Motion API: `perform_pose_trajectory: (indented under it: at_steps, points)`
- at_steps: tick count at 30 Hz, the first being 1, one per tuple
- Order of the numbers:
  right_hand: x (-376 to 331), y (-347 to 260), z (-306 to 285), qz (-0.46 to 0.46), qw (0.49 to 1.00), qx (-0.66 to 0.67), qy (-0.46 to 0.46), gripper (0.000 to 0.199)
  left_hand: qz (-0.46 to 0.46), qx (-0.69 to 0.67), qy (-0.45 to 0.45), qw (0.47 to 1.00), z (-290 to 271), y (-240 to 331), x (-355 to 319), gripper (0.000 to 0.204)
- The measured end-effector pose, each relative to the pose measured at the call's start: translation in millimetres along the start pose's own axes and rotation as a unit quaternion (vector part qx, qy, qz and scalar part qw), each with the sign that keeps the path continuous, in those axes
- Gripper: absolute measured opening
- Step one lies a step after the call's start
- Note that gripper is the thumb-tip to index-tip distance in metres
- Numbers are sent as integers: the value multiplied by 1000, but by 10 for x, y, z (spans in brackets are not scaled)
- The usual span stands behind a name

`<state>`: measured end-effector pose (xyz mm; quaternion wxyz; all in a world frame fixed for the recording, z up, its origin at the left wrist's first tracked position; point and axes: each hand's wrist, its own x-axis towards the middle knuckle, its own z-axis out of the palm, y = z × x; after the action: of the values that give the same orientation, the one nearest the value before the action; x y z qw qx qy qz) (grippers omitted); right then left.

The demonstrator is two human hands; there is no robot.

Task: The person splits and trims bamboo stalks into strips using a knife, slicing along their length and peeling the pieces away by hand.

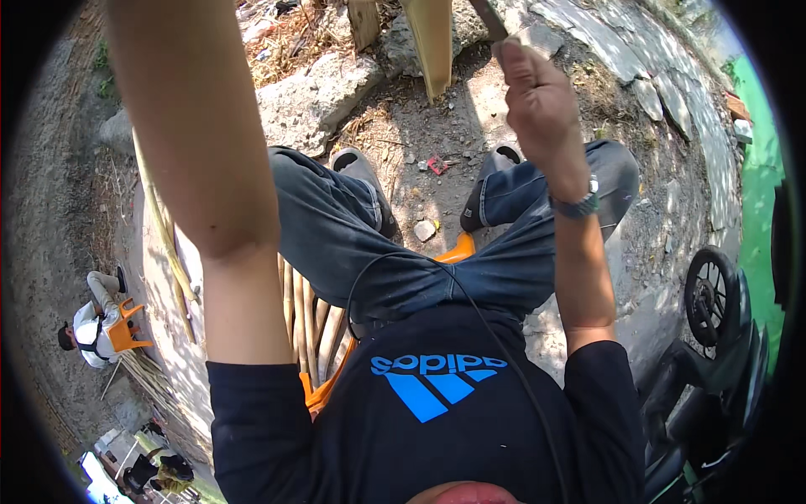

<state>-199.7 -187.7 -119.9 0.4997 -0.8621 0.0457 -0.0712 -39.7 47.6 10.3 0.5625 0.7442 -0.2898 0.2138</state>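
My right hand (544, 105) is raised past my right knee, its fingers wrapped round the handle of a knife (489, 18). The dark blade slants up and to the left, and its far end is cut off by the picture's top. Left of the blade hangs a pale split length of wood or bamboo (430, 42), its lower end above the ground and its top out of view. The blade and this piece look apart. My left forearm (189, 109) stretches up across the left of the picture; the left hand is beyond the top edge.
Several pale poles (315, 323) lie beside my left thigh by the orange plastic chair (456, 249) under me. Broken concrete (315, 101) lies beyond my feet. A motorcycle (709, 294) stands at right. Far left, another person (94, 336) sits on an orange chair.
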Motion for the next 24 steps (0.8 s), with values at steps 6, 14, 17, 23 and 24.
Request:
perform_pose_trajectory:
  at_steps: [6, 14, 17, 23, 24]
  points:
    - [-330, 1416, 1050, 87, 991, -103, 23, 50, -168, -320, 31, 932, 390, -1545, -884, 52]
    - [-230, 1422, 1047, 114, 993, -12, 1, 56, -112, -344, 62, 930, 226, -724, -122, 66]
    - [-66, 1613, 957, 159, 981, 94, -50, 59, -149, -452, -54, 878, 204, -861, 122, 73]
    - [102, 1438, 436, 261, 918, 236, -183, 54, -170, -433, -114, 878, 433, -913, 360, 79]
    - [126, 1436, 445, 270, 913, 243, -188, 54, -142, -400, -154, 892, 409, -1033, 407, 79]
